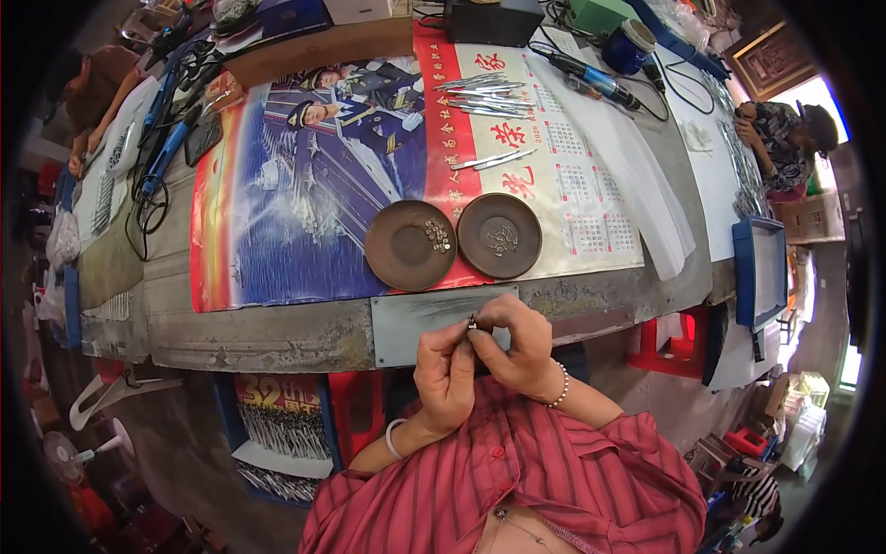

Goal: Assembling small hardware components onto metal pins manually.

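My left hand (445, 377) and my right hand (519, 349) meet at the table's front edge, above a grey metal plate (392, 332). Their fingertips pinch a tiny dark and silvery metal part (472, 322) between them; its exact kind is too small to tell. Just beyond the hands stand two round brown dishes side by side. The left dish (389, 247) holds small silvery metal pieces (437, 236), and the right dish (475, 260) holds tiny thin pieces (501, 237). Slim silvery metal strips (484, 94) lie in a pile farther back, with a few more nearer the dishes.
A printed poster (305, 268) covers the table's middle. Corded blue handheld tools (591, 78) lie at the back right and left. Below the table on the left is a blue crate (231, 415) of thin metal pieces. A red stool (672, 351) stands right; people sit at both sides.
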### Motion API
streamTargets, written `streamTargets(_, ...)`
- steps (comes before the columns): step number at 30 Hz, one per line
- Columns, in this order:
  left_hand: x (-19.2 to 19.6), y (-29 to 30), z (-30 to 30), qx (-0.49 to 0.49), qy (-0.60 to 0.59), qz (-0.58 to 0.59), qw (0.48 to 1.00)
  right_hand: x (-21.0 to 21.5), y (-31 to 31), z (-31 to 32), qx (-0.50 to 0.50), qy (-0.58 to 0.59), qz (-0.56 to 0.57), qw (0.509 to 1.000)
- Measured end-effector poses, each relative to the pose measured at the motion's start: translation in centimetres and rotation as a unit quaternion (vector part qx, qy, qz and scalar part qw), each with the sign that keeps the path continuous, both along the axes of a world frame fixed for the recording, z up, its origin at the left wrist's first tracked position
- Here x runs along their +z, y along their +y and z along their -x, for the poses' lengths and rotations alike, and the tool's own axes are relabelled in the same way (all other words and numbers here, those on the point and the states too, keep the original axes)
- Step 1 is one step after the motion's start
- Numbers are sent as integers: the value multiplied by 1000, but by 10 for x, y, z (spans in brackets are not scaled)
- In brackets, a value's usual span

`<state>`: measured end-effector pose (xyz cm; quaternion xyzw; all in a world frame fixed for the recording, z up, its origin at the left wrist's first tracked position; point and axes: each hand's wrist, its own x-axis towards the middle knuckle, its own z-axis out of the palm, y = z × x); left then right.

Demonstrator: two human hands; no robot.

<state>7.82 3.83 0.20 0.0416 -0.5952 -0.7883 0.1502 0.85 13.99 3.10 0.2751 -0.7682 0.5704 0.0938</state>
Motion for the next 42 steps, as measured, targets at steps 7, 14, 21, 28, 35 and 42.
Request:
streamTargets(7,-1,2,0,-1,-5,12,1000,-2,0,-12,-54,68,-169,982)
streamTargets(14,-1,2,-3,-31,-4,-101,994,1,10,-4,17,-228,61,972)
streamTargets(21,-2,4,-1,15,-24,-51,998,-15,0,-6,-31,-8,22,999)
streamTargets(28,-9,6,-2,12,-29,-45,998,-16,-2,-18,-79,47,-94,991)
streamTargets(35,-3,6,-2,-15,-28,-68,997,-10,10,-3,26,-145,12,989)
streamTargets(42,-6,4,1,-26,-11,-29,999,-9,-1,-9,-59,71,-129,987)
